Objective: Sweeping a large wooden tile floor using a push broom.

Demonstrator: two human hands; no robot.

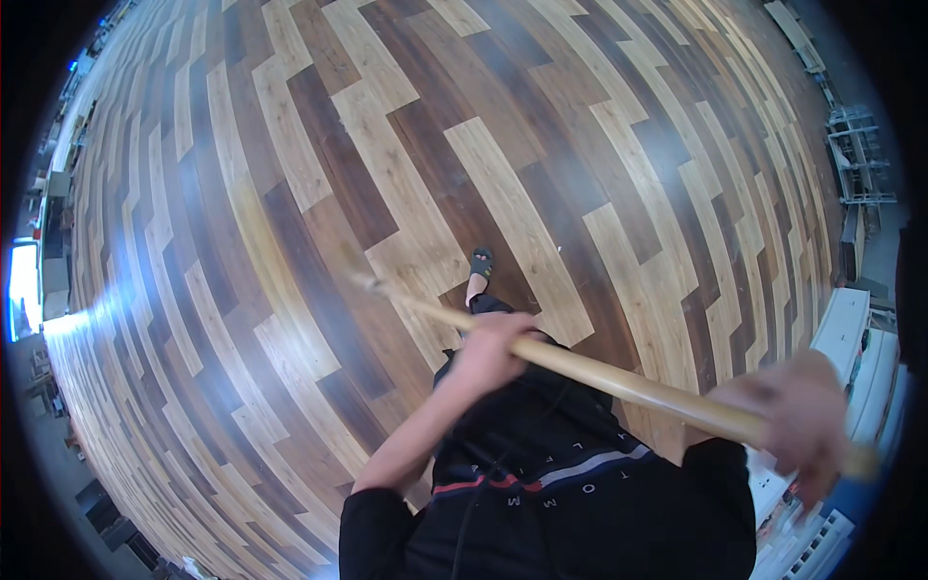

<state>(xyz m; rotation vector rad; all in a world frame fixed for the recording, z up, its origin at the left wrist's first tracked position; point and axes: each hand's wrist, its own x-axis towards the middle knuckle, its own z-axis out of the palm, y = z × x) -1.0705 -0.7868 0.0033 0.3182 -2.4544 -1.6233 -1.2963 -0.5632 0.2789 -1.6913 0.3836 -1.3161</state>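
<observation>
While a pole (619, 385) slants over the floor (541, 87), it's gripped two-handed.
Left hand (493, 350) is curled round the middle; right hand (804, 411), pretty blurry, wraps near the upper end.

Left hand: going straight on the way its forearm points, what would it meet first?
The left hand grips the wooden pole; beyond that, the way looks free to the plank floor, though depth is unclear.

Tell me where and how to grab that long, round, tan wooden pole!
Best, I think, is the bare stretch of the long, round, tan wooden pole between the left hand and the blurred right hand. Come from above and wrap across its slant: its top side is uncovered there, and its shaft looks round.
</observation>
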